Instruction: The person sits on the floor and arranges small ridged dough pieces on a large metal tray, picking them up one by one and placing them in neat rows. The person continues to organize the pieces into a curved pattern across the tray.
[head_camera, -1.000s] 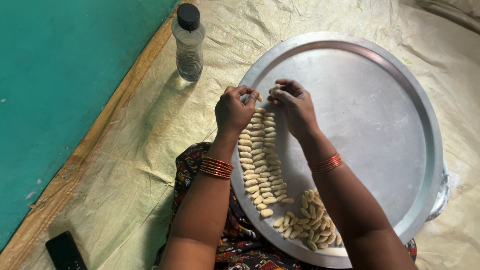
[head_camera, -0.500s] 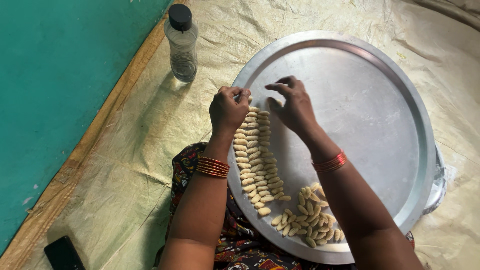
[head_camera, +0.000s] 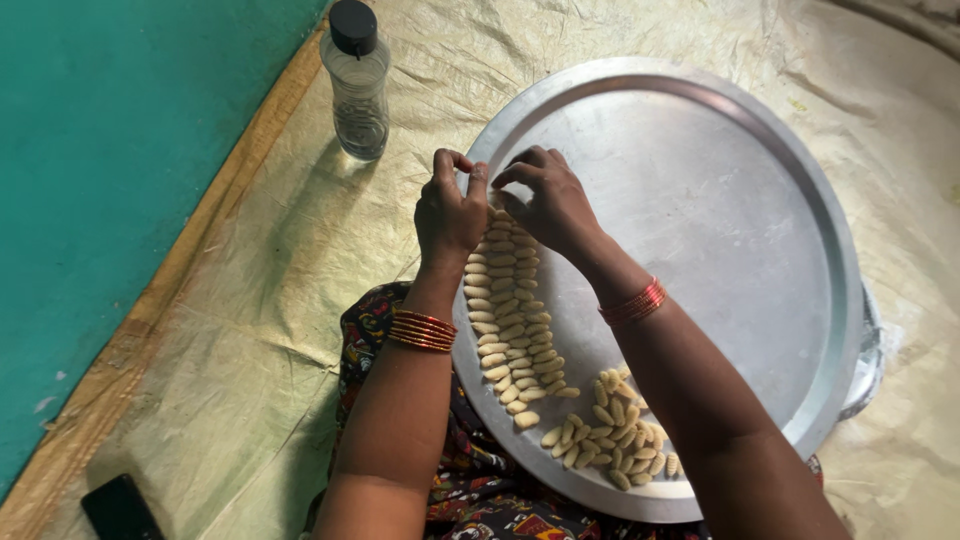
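A large round steel tray rests on my lap. Several small pale dough pieces lie in rows along its left side, and a loose heap of dough pieces sits near the front rim. My left hand and my right hand meet over the far end of the rows, fingertips pinched together. What they pinch is hidden by the fingers. Both wrists carry red and gold bangles.
A clear plastic bottle with a black cap stands upright left of the tray on a crinkled beige sheet. A teal floor lies to the left. A dark phone lies at the lower left corner.
Both hands stayed at the far end of the rows, the fingertips working closer together. The view shifted slightly.
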